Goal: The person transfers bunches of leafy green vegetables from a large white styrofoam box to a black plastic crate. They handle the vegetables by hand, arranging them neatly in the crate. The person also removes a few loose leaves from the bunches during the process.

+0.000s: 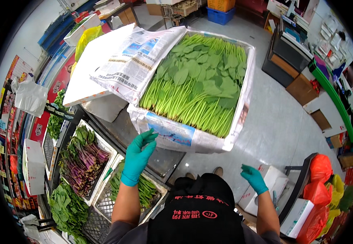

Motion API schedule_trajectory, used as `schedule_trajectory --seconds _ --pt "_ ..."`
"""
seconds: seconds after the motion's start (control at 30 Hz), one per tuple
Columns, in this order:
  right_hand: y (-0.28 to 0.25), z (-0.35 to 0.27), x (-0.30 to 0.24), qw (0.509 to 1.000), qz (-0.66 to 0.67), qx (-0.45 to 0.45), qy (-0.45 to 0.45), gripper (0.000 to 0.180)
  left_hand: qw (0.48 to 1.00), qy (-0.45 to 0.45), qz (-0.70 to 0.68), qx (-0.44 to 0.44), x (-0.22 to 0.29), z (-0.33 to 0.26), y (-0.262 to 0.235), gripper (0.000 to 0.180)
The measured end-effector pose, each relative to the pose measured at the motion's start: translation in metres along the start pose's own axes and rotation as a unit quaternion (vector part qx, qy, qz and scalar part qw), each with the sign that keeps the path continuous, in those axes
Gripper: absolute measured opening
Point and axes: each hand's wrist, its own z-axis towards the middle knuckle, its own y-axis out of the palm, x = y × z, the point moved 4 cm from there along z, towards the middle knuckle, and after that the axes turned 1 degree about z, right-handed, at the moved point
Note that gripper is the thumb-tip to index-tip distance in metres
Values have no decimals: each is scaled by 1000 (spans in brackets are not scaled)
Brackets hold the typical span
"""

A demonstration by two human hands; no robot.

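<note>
Head view: box (213, 143) sits in front of the person, upper middle, paper-lined and full of greens (201, 77). Leaves lie across the middle, pale stems at the near and far sides. Newspaper (138, 61) is folded out over the box's left edge, its outer part lying on a white foam lid (88, 77). Dark surface (160, 164) shows under the box's near left corner.

Left hand (137, 156), teal glove: grip loosely spread, palm free, fingertips just beside the box's near left corner. Can't tell if they touch. Right hand (256, 179), same glove: grip also spread, palm free, well apart from the box, nearest the white carton (272, 187) at lower right.

Left of the person: tray of purple-stemmed bundles (85, 156), leafy bunches (68, 207) nearer, and a crate of green stems (142, 191) partly behind the left forearm. Right: red bags (319, 193) with yellow bags (338, 188) beside them. Blue crate (220, 16) on the floor (270, 122) at the back, orange crate (221, 5) on top.
</note>
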Motion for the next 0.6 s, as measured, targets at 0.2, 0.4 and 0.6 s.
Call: schedule_trajectory --seconds 0.2,0.4,0.6 --pt "-71 60 -143 982 34 49 -177 50 950 98 296 33 27 49 40 53" --pt "-110 126 -257 954 1 10 -301 48 846 41 527 69 24 89 72 62" --pt "-112 187 -311 926 5 -89 -367 45 754 -78 650 55 13 114 107 72"
